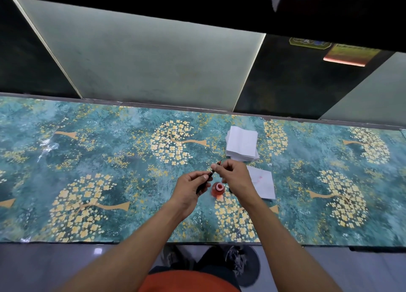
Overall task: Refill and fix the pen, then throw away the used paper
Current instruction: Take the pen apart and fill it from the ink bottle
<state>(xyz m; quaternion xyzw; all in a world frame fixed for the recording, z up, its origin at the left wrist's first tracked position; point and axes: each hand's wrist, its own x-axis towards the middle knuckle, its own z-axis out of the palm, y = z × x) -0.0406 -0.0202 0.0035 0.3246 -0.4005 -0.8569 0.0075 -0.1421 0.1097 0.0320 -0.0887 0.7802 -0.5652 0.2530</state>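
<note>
Both bare hands met over the teal floral table covering (109,138) — left hand (193,186) and right hand (232,175) pinched shut on the slim dark pen (211,173). Just below stood an open red ink bottle (218,189); white stained paper (262,183) lay right, a white paper stack (241,145) farther.

Your left hand (193,187) and right hand (234,175) hold the pen (211,173) between them above the table (109,160). Just below it stands the ink bottle (218,189). A single paper (262,184) lies right of your right hand, the paper stack (241,146) behind it.
</note>
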